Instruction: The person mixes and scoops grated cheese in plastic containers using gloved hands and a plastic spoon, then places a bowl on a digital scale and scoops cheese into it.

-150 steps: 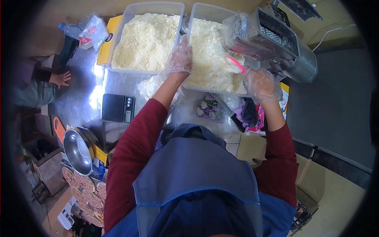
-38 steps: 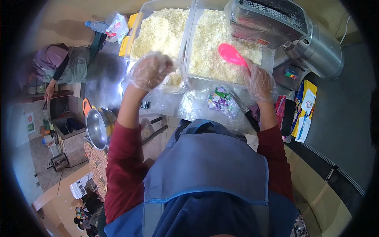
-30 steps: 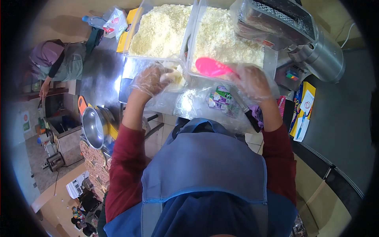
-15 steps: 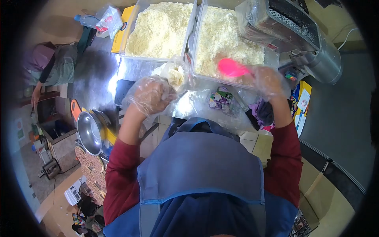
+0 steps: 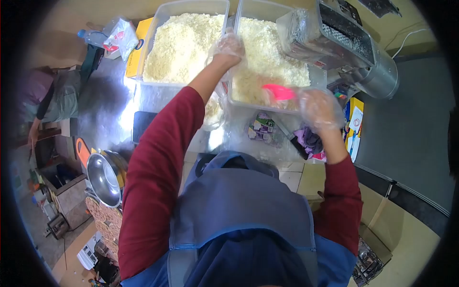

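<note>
The pink spoon (image 5: 279, 92) is gripped by the right hand (image 5: 319, 109), with its head held over the near part of the right-side tub (image 5: 231, 91). The left hand (image 5: 228, 47) is placed at the adjoining walls of that tub and the left-side tub (image 5: 139, 71), its fingers bent; whether a rim is gripped cannot be told. Both hands are covered by clear plastic gloves, and both tubs are filled with white crumbly food (image 5: 184, 45). The grating machine (image 5: 342, 40) is set at the right-side tub's far right. Nearer the body, purple packets (image 5: 262, 126) and a dark-handled knife (image 5: 297, 145) are seen beside crumpled cloth (image 5: 311, 138). A metal bowl (image 5: 103, 179) is seen at lower left.
</note>
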Motion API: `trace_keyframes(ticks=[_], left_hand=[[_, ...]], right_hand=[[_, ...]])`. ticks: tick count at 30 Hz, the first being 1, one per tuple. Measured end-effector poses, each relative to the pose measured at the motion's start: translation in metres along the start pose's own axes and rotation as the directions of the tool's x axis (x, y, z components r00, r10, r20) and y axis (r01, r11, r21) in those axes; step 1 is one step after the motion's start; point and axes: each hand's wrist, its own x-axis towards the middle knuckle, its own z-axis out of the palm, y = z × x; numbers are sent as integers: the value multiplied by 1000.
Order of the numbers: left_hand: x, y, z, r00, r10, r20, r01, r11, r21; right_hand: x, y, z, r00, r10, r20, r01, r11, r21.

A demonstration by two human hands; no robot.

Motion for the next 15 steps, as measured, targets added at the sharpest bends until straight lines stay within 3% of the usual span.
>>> trace_keyframes(ticks=[1, 3, 4, 5, 8, 10, 11, 13, 14, 15], left_hand=[[2, 1, 3, 1000, 5, -5, -5, 1000, -6], [-5, 11, 1, 985, -43, -165, 30, 997, -76], [-5, 12, -2, 994, -89, -61, 80, 988, -134], [-7, 14, -3, 995, -86, -53, 78, 987, -140], [-6, 17, -3, 976, -192, -99, 158, 948, -278], [-8, 16, 4, 973, -189, -130, 147, 949, -279], [-8, 15, 7, 973, -188, -134, 145, 950, -277], [-9, 13, 14, 964, -162, -209, 93, 947, -309], [-9, 14, 10, 964, -162, -210, 91, 946, -312], [-8, 13, 5, 970, -181, -159, 125, 943, -308]], right_hand=[[3, 8, -11, 1000, 2, -2, -2, 1000, -9], [5, 20, -23, 969, 143, 201, -105, 977, -186], [7, 17, -21, 950, 137, 282, -90, 981, -171], [6, 19, -11, 946, 145, 289, -96, 980, -174], [9, 34, 59, 918, 79, 389, -78, 997, -18], [14, 47, 99, 805, 5, 593, -257, 904, 341], [22, 42, 103, 807, 4, 590, -254, 905, 342], [34, 22, 106, 698, -144, 701, -409, 724, 556], [36, 21, 100, 698, -142, 701, -408, 726, 554], [37, 20, 92, 657, -168, 735, -505, 625, 595]])
